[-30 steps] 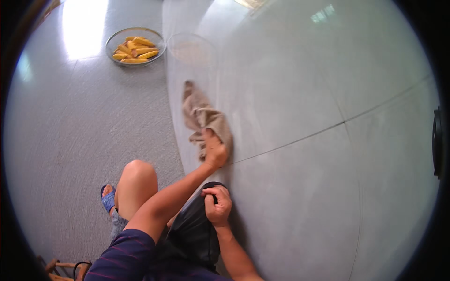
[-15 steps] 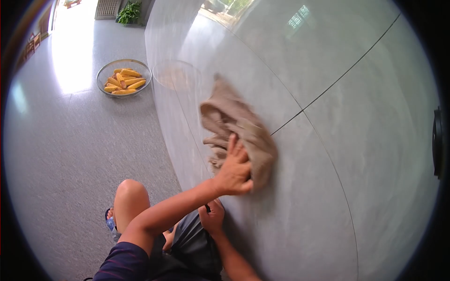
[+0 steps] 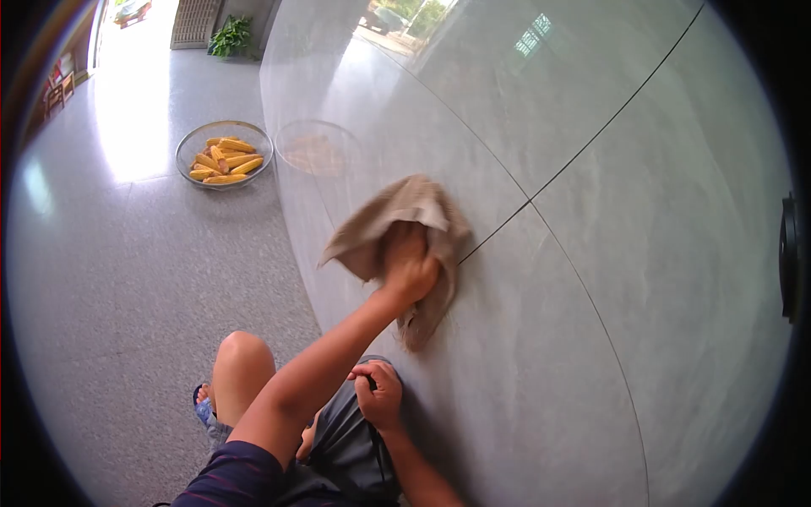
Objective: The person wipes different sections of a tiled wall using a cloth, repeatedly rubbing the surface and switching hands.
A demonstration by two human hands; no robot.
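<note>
My left hand (image 3: 411, 269) reaches up to the smooth grey tiled wall (image 3: 574, 338) and is closed on a brown cloth (image 3: 351, 245) pressed against it. The fingertips are hidden under a fold of the fabric, and one corner hangs below the wrist. Near my raised knee, my right hand (image 3: 380, 397) rests on the dark shorts (image 3: 342, 435). Its fingers are loosely bent, with the thumb apart from them. No object shows clearly in it; a small dark patch lies between thumb and fingers.
A wire-rimmed bowl (image 3: 180, 160) holding several corn cobs (image 3: 221, 159) stands on the speckled floor (image 3: 160, 279) beside the wall. A leafy plant (image 3: 230, 38) is farther back. A dark round-edged object (image 3: 788, 258) sits at the far right. Light enters through a doorway at the upper left.
The cloth has moved left on the wall and now folds over my left fingers, which were spread across it before. My right hand has shifted slightly on the knee.
</note>
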